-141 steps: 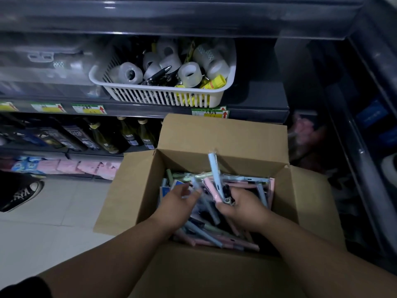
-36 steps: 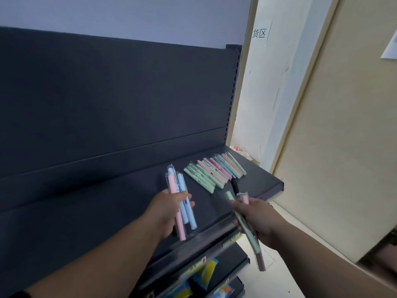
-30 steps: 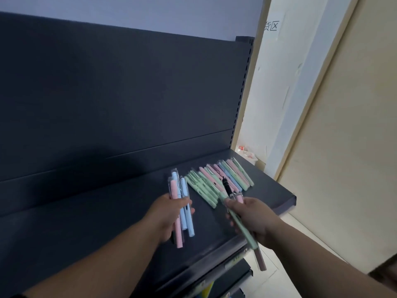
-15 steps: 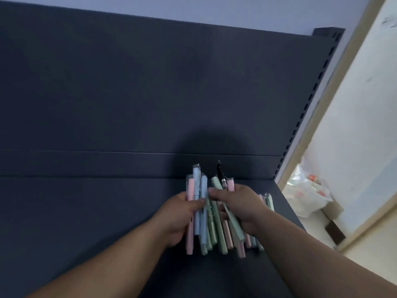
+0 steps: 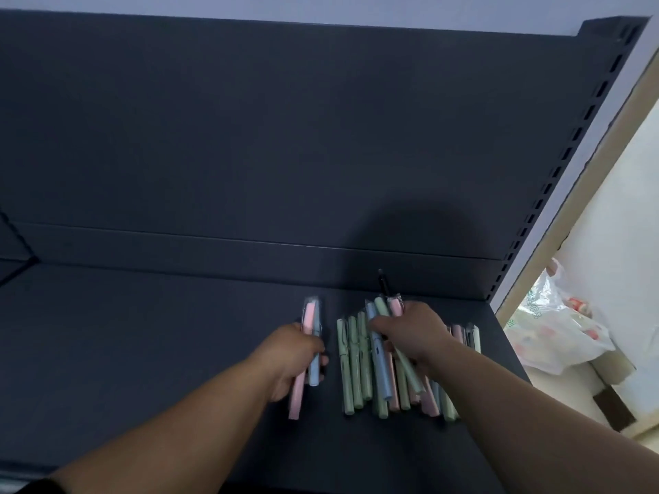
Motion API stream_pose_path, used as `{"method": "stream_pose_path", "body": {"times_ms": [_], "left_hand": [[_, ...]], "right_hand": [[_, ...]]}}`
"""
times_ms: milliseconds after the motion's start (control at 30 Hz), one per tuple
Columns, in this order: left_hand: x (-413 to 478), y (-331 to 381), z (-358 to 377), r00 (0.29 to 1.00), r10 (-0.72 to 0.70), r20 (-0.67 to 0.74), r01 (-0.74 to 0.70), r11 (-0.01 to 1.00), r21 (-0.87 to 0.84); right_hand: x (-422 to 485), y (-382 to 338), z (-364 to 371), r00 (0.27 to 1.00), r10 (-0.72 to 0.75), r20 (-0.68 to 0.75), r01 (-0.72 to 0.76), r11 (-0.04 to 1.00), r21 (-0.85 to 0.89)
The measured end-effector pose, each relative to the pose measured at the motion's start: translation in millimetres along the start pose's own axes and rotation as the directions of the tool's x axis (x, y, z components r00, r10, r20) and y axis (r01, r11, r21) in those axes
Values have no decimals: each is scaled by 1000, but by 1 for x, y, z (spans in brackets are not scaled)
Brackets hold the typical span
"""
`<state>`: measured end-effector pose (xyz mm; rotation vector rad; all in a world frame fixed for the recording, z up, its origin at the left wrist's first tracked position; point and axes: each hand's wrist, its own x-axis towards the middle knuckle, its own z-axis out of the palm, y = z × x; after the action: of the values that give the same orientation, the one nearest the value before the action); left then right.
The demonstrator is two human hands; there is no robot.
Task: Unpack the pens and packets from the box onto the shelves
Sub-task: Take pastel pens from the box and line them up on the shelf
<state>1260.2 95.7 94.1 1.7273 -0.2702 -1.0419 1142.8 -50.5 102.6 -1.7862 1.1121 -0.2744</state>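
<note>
Head view: my left hand [image 5: 292, 354] grips pink and blue pens [image 5: 307, 326]. At its three o'clock, my right hand [image 5: 413, 333] grips a mixed bunch [image 5: 378, 347] over the row of pens [image 5: 351, 372] lying on the shelf [image 5: 142, 351]. Neither handful is set down yet, and the box is out of sight.
</note>
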Motion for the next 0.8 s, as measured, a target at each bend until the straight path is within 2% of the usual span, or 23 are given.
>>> {"method": "stream_pose_path", "body": {"times_ms": [100,333,500,633,733,800], "left_hand": [[1,-5,2,1000,-11,11,10,996,88],[-2,-8,-3,1000,25,16,-29,962,271],[7,-4,-10,990,136,-45,-90,833,546],[14,1,-8,994,106,-13,-79,812,578],[22,5,-10,989,145,-27,-90,739,668],[28,6,-11,988,152,-29,-96,745,660]], "right_hand": [[-2,4,1,999,-12,-38,8,993,-114],[-6,5,5,995,-9,-96,-11,977,-214],[-8,6,10,992,-18,-126,-14,968,-252],[-9,5,13,990,-31,-140,-9,960,-281],[-10,6,14,989,-36,-141,-8,953,-303],[-11,7,14,991,-24,-131,-14,959,-283]]}}
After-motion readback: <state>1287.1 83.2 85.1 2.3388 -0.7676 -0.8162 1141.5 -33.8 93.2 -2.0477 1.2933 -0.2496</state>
